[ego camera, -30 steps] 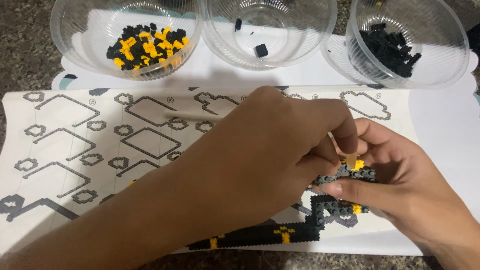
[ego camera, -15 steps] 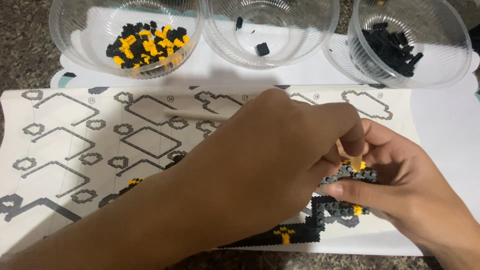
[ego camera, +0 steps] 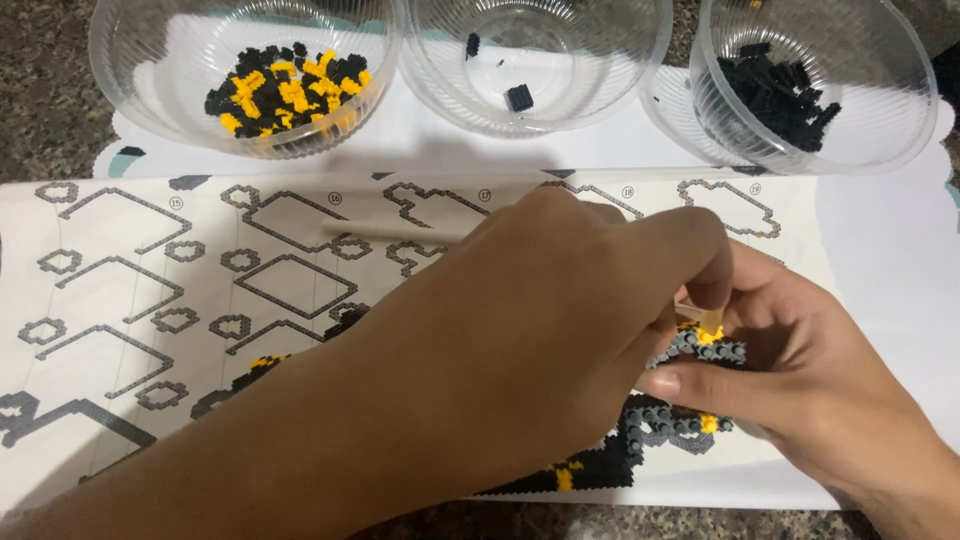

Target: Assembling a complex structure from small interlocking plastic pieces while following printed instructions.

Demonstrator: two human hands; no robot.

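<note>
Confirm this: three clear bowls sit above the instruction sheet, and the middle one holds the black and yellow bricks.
Not quite. In the head view the black and yellow bricks lie in the left bowl; the middle bowl holds only a few black pieces. The three clear bowls do sit above the instruction sheet.

Instruction sheet [ego camera: 150,300]: white, printed with grey stepped outlines and small grey hexagon-like rings; solid dark grey shapes at its 8 o'clock corner.

Small brick model [ego camera: 700,350], at 3 o'clock: dark grey studded pieces with yellow accents.

Flat brick section [ego camera: 600,465], at 5 o'clock: black with a yellow piece.

Three ribbed bowls, all clear plastic. Left bowl [ego camera: 130,90], at 11 o'clock: black and yellow bricks mixed. Middle bowl [ego camera: 610,90], at 12 o'clock: a few black bricks. Right bowl [ego camera: 900,110], at 1 o'clock: black bricks only.

Countertop [ego camera: 40,120]: speckled grey-brown stone.

Backing sheet [ego camera: 880,240] under the bowls: plain white.
</note>
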